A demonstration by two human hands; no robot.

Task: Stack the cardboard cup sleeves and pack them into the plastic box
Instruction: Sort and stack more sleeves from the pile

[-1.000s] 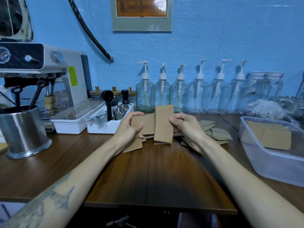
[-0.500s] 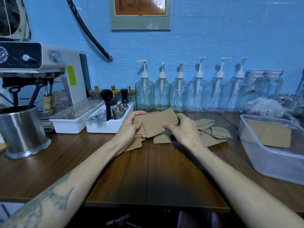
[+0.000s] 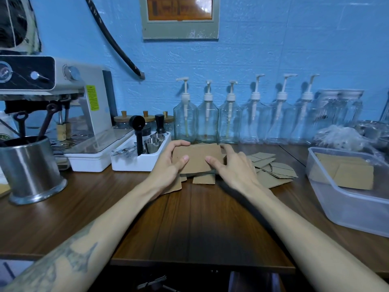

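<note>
Near back edge of tabletop [image 3: 200, 224]: left hand [image 3: 168, 168] and right hand [image 3: 233, 167] both hold small stack of sleeves [image 3: 196, 158], thumbs on top, likely to line up edges. Loose sleeves [image 3: 271, 171] lie just right. Box [image 3: 347, 209] at right edge, some sleeves inside.

We now hold the cardboard sleeve [image 3: 196, 158] flat and level between our left hand [image 3: 168, 168] and right hand [image 3: 235, 167]; 1 second ago it stood upright in the right hand, then tilted midway.
</note>
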